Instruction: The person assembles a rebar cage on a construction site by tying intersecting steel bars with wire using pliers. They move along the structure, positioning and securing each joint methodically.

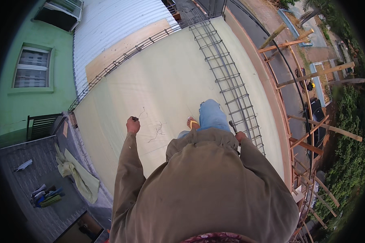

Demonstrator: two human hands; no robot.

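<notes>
My left hand [132, 125] is closed in a fist over the pale sheeting [166, 73]. A thin dark wire [143, 111] sticks out of it, and a small dark end shows at the fingers. To the right of that hand, a loose tangle of thin wires [159, 128] lies on the sheeting. My right hand [241, 136] grips a dark metal hand tool [232, 125], partly hidden by the hand and sleeve. It is beside a long rebar cage [227, 75], which runs up and away along the right side. My sandalled foot [193, 122] rests on the sheeting.
Another rebar cage [121, 60] borders the far left edge. Past the right edge, wooden props [316, 75] stick out above a road [290, 89] far below. A green house wall [32, 103] and a lower yard [48, 174] lie to the left, a corrugated roof [105, 28] beyond.
</notes>
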